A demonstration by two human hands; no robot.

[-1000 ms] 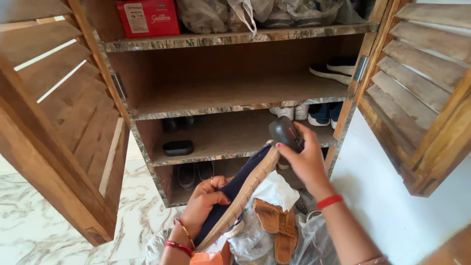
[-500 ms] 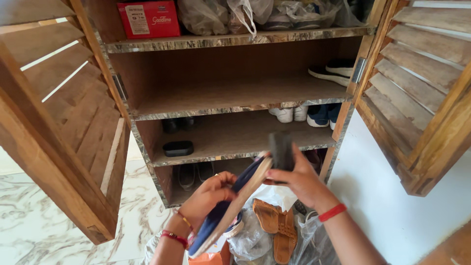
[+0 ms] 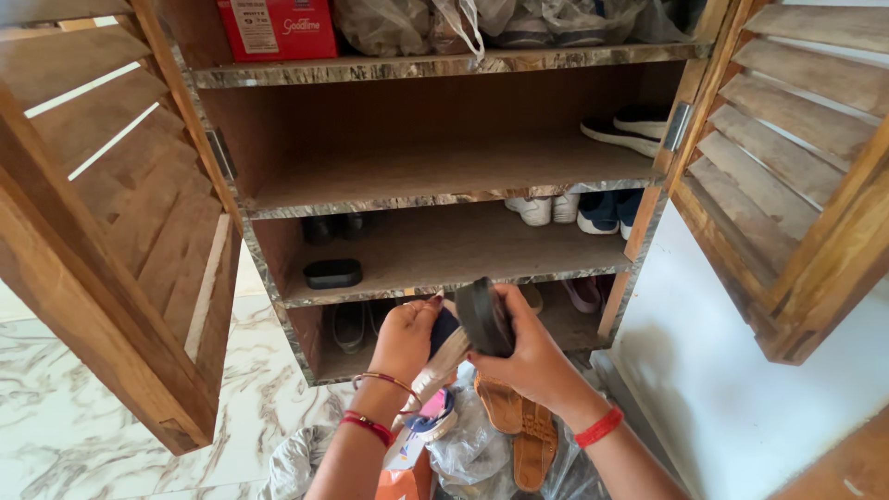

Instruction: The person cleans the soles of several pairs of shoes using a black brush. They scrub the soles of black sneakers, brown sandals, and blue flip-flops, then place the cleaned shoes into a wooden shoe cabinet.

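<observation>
My left hand (image 3: 405,338) grips a navy slip-on shoe with a tan woven sole (image 3: 442,356), held tilted in front of the open wooden shoe cupboard (image 3: 444,176). My right hand (image 3: 530,356) holds a black oval shoe brush (image 3: 483,317) pressed against the upper end of that shoe. Both hands meet just below the edge of the third shelf (image 3: 463,278). Red bangles and threads circle both wrists.
A red box (image 3: 278,28) and plastic bags sit on the top shelf. Black shoes (image 3: 630,130) and white and blue sneakers (image 3: 579,211) stand at the right. A black case (image 3: 333,273) lies on the third shelf. Brown sandals (image 3: 523,431) lie in plastic bags below. Louvred doors (image 3: 111,231) stand open.
My right hand has brought the brush down and left onto the shoe. My left hand has raised and turned the shoe more upright, closer to the shelf edge.
</observation>
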